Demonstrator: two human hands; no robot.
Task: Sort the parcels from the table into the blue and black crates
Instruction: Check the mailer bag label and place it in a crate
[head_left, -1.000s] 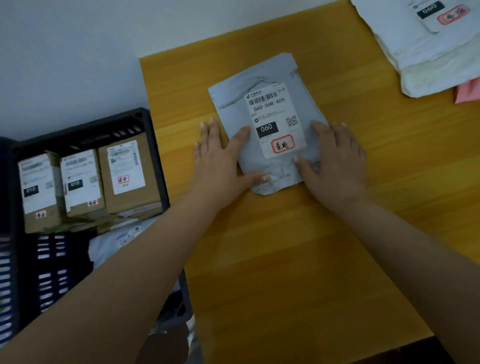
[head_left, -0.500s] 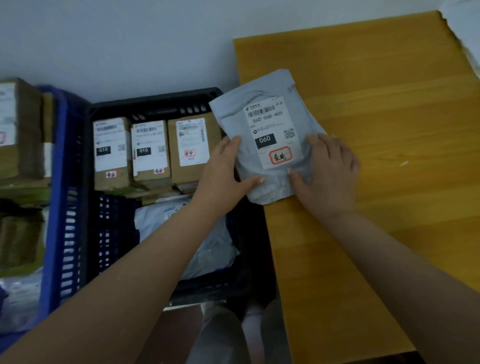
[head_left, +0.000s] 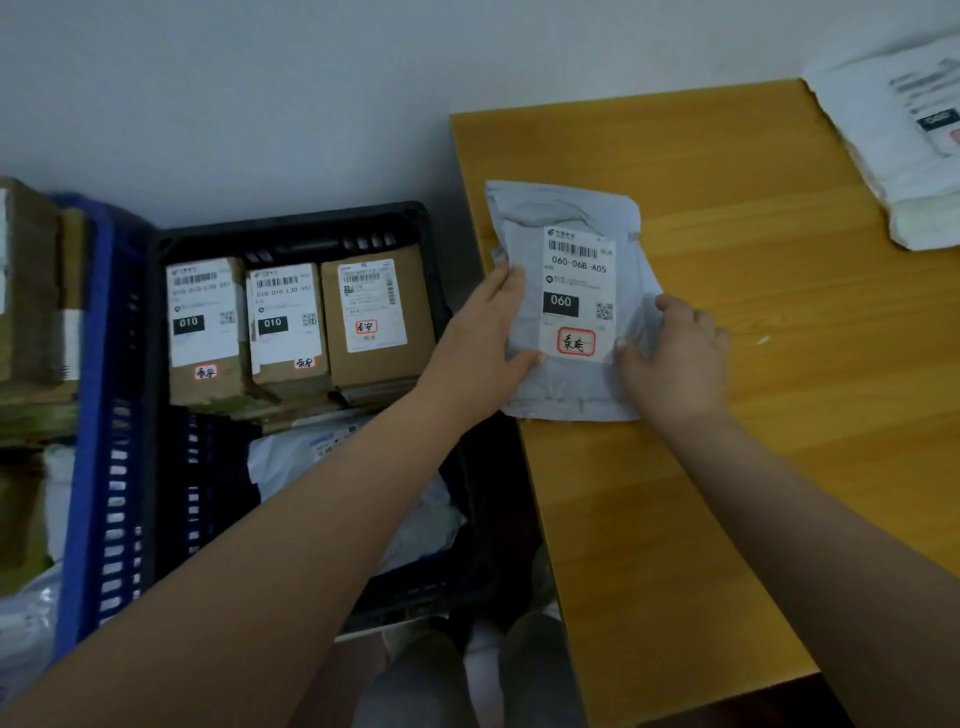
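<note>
The left hand (head_left: 483, 338) grips the left edge of a grey parcel (head_left: 571, 306), thumb on top, fingers hidden beneath; the right hand (head_left: 680, 358) pinches its right edge, fingertips blurred; the parcel lies at the wooden table (head_left: 753, 467)'s left edge beside the black crate (head_left: 291, 228), long axis pointing away, label upright; the blue crate (head_left: 96, 415) is cut off left.

Both forearms are bare from wrist to the frame edge, with no sleeve, watch, bracelet or ring showing. The left hand (head_left: 480, 338) and right hand (head_left: 680, 358) wear no gloves; the nails on the fingers (head_left: 511, 275) are short and plain. Below, the person's legs show in grey trousers (head_left: 415, 680), the fabric blurred and dim.
</note>
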